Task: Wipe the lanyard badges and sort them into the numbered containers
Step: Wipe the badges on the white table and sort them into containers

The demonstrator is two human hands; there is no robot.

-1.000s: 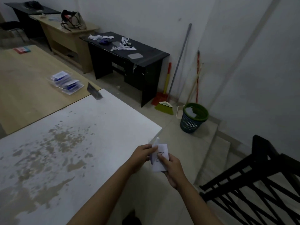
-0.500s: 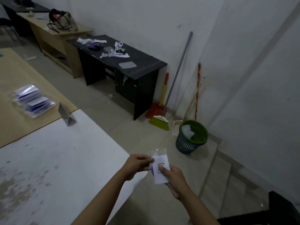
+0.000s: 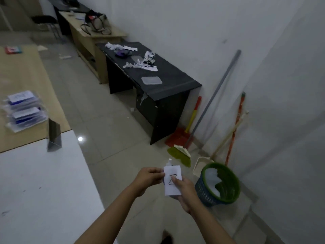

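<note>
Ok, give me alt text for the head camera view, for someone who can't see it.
Two hands hold a white badge marked with a handwritten 2 above a tiled floor: the left hand pinches its edge, the right hand grips it from below. A green wastebasket stands right, a white table left.

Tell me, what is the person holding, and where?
A white badge card: left hand pinches its left edge, right hand grips its lower right, thumb on the face.

One mark can be read: a hand-drawn black sign like a "2" or a "Z" on the white card (image 3: 172, 180) that the left hand (image 3: 149, 176) and the right hand (image 3: 184, 192) hold. The stacked badges (image 3: 22, 110) on the wooden table (image 3: 26, 76) carry blue print, too blurred to read.
</note>
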